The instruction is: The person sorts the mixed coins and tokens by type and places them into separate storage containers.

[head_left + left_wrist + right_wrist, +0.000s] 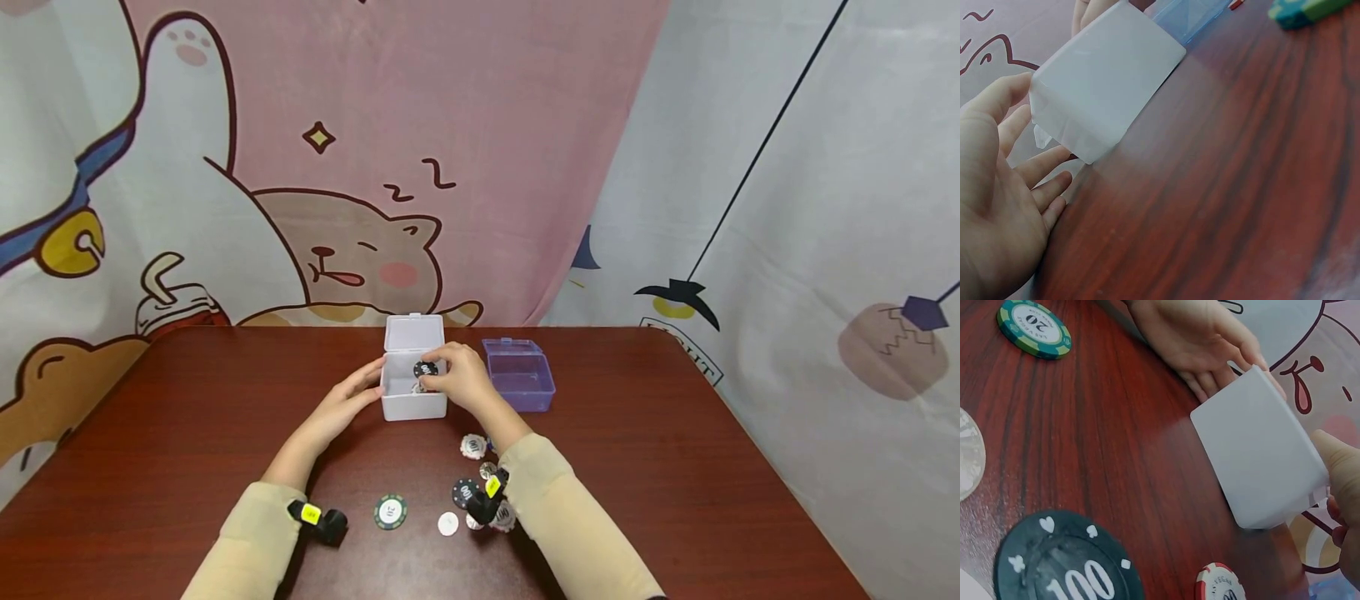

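Note:
A white plastic box (414, 407) stands on the table with its lid raised at the back. My right hand (467, 382) pinches a black poker chip (425, 369) over the box's opening, between thumb and fingers. Light-coloured pieces show low inside the box, under that chip. On the box's left side rests my left hand (345, 412), its fingers extended along the wall. In the left wrist view the thumb and fingertips meet the white box (1107, 78) at its edge. The right wrist view hides the held chip behind the box wall (1260, 450).
An open purple translucent box (520, 383) sits right of the white one. Nearer lie a green poker chip (390, 512), a small white disc (447, 523), a second black chip (465, 493) and several pale chips (474, 446), some partly under the right wrist. A printed curtain hangs behind.

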`<act>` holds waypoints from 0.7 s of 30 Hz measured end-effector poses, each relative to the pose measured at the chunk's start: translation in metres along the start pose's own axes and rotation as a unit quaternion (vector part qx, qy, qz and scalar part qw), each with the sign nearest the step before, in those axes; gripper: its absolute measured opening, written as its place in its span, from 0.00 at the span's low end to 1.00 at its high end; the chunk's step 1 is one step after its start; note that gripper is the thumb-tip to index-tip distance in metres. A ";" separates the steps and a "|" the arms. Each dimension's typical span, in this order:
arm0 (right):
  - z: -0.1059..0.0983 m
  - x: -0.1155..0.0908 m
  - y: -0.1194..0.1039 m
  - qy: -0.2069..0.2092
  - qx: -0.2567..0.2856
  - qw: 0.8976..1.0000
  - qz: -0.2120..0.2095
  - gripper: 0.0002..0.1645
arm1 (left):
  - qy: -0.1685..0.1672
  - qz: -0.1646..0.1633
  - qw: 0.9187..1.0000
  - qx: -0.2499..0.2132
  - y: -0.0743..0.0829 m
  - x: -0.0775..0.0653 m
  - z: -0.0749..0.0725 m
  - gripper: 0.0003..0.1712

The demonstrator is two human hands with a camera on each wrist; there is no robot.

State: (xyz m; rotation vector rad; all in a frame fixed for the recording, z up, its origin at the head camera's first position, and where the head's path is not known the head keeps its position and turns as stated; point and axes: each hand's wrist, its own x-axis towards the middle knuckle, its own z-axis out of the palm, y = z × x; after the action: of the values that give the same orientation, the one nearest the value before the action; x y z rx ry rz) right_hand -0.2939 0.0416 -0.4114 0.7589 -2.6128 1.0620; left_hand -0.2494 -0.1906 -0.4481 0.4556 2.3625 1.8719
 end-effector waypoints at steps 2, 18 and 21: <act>0.001 0.000 0.000 -0.002 -0.004 1.000 0.005 0.20 | -0.002 0.000 1.000 -0.001 0.006 -0.002 0.001 0.32; -0.001 0.001 -0.006 -0.024 -0.031 0.999 0.020 0.22 | -0.004 0.010 1.000 0.004 -0.001 -0.001 -0.001 0.32; -0.001 -0.001 -0.004 -0.018 -0.010 1.000 0.015 0.23 | -0.003 0.003 1.000 0.001 -0.006 0.001 -0.002 0.32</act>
State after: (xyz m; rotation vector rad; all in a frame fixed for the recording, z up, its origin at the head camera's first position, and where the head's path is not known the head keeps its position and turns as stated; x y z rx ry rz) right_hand -0.2907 0.0402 -0.4090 0.7446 -2.6688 1.0372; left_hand -0.2519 -0.1929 -0.4530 0.4687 2.3632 1.8683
